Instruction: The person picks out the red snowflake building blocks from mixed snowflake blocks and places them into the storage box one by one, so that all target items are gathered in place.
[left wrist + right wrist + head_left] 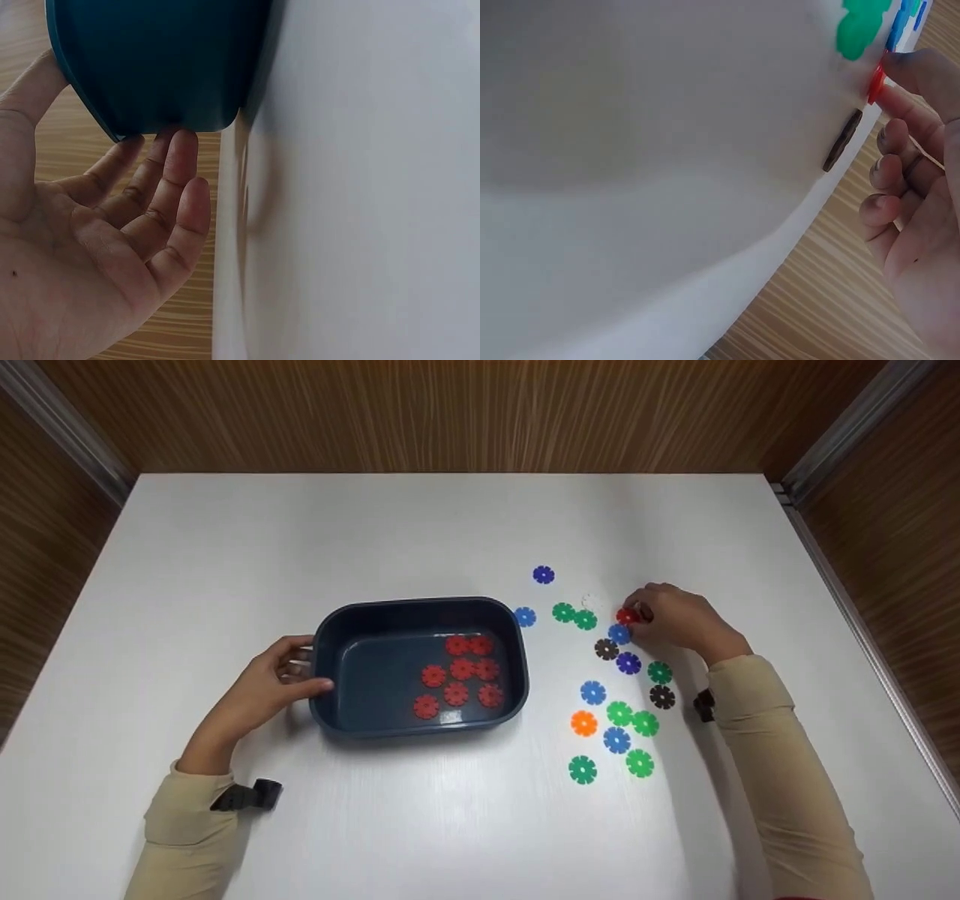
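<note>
At the left of the white table [225, 547], the dark blue tub [322, 712], holding nine red discs, is being steadied by the left hand [266, 686], fingers relaxed against its wall. Further right, among scattered coloured discs, a red disc [627, 616] is being pinched by the right hand [675, 619]; likely next: lifting it clear, carrying it tubward.

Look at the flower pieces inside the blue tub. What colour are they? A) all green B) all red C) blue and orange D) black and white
B, because every piece lying in the blue tub is a red flower piece, while the green, blue, orange and black ones lie out on the white table to the tub's right, beside the right hand.
</note>
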